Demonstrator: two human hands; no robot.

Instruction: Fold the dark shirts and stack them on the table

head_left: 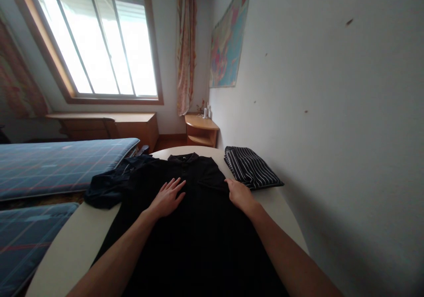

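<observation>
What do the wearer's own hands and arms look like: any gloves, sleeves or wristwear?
The bare left hand and bare right hand wear no gloves or visible rings. The bare left forearm and bare right forearm, both tapering toward the hand, show no sleeves, watches, cables or markings.

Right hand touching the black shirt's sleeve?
Touching. The head view shows it: the right hand has its fingers closed on the outer edge of the black shirt's sleeve.
</observation>
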